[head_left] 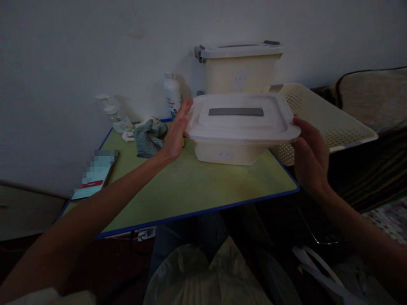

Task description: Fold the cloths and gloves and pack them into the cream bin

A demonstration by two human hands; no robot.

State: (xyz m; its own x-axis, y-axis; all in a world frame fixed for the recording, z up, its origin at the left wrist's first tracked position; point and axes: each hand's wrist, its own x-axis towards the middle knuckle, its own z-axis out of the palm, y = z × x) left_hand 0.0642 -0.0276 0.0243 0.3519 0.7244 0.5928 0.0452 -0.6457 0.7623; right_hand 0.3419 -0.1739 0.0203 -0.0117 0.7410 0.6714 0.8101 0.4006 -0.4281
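A white lid [235, 127] with a grey strip handle lies over a cream plastic storage box [225, 154] on the table. I cannot tell whether the lid is fully seated on the rim. My left hand [176, 135] grips the lid's left end, its fingers stretched along the edge. At the opposite end, my right hand [310, 152] pinches the lid's right corner between thumb and fingers. Both grey side clips are out of sight on this box.
Behind stands another lidded box [241, 72]. A perforated basket [330, 114] is at the right. A white bottle [172, 95], a pump bottle [119, 120], a grey-green cloth [149, 137] and a phone [95, 176] are on the blue-edged table [178, 186].
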